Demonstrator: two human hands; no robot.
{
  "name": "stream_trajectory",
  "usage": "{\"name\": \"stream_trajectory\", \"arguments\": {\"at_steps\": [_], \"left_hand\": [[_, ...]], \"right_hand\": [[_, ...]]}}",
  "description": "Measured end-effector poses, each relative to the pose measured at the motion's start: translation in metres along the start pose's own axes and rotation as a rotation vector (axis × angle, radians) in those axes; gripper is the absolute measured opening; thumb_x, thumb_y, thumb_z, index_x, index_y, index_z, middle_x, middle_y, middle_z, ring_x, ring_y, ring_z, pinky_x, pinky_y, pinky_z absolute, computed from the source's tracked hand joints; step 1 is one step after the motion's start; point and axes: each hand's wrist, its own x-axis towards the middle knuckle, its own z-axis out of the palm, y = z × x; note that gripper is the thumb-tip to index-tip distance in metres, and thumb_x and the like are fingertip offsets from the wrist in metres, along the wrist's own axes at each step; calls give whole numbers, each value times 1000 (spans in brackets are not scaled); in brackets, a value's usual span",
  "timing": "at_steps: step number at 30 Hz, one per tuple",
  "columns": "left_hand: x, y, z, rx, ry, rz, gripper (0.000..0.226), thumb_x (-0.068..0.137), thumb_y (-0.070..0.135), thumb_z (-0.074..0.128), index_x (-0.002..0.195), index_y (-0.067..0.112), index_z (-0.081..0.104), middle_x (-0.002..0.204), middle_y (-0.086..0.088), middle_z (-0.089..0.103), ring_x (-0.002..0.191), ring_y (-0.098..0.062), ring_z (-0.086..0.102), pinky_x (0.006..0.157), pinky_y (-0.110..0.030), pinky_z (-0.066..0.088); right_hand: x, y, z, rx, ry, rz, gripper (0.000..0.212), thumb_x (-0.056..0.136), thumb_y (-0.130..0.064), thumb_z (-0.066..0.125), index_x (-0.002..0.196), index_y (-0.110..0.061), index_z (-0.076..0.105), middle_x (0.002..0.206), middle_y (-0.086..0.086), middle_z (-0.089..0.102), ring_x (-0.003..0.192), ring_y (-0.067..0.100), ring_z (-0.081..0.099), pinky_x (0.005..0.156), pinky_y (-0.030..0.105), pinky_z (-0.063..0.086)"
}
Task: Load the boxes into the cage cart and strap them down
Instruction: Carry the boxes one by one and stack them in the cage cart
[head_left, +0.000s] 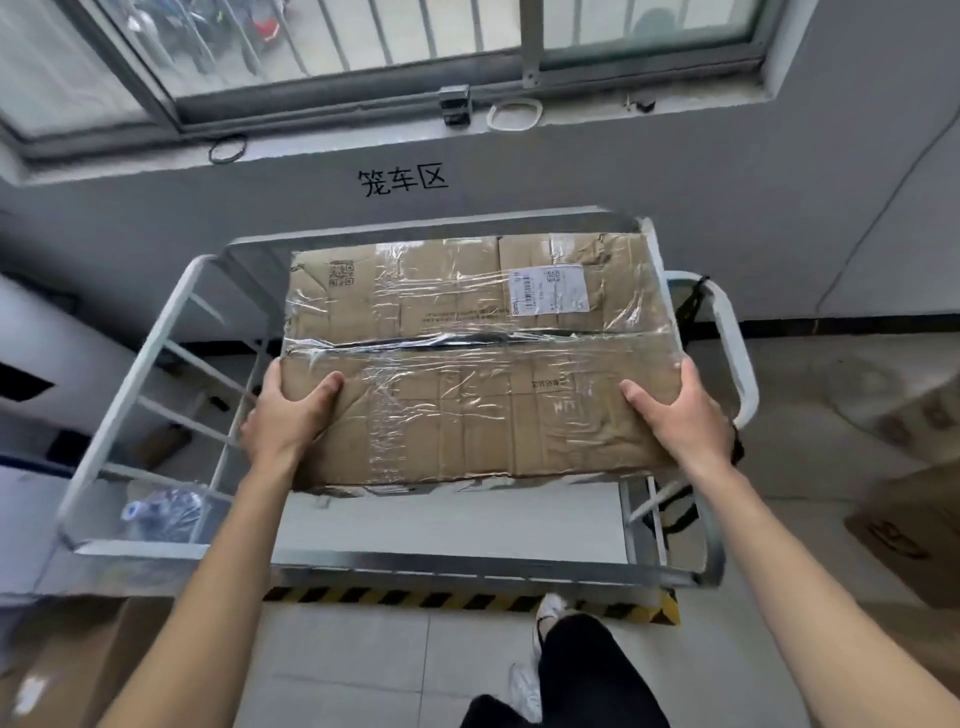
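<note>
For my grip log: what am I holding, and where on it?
The box, by its two near corners: left hand on the left corner, right hand on the right, thumbs on top.

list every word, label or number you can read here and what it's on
"笼车区": black characters on the grey wall.
Shipping label on the box: barcode and print too small to read.
Printed codes and small text on the box: too blurred to read.
</note>
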Motion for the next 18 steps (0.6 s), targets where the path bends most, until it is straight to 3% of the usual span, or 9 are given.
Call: {"name": "stream_trajectory", "arguments": {"at_steps": [9,18], "left_hand": [[122,-47,117,137,-184,-131,94,65,86,55,145,41,33,138,-6,60,124,-39,56,104,-50,42],[195,-128,306,171,-439,-142,93,70,84,55,147,38,30,142,-3,57,125,-38,54,102,-47,40]], "right_hand": [[96,19,118,-67,-180,208,102,73,-84,53,153,-33,17,150,0,48,133,33,48,103,53,44],[161,122,240,-170,-174,465,101,74,-81,57,155,-32,20,150,2,49,134,35,46,100,50,43]]}}
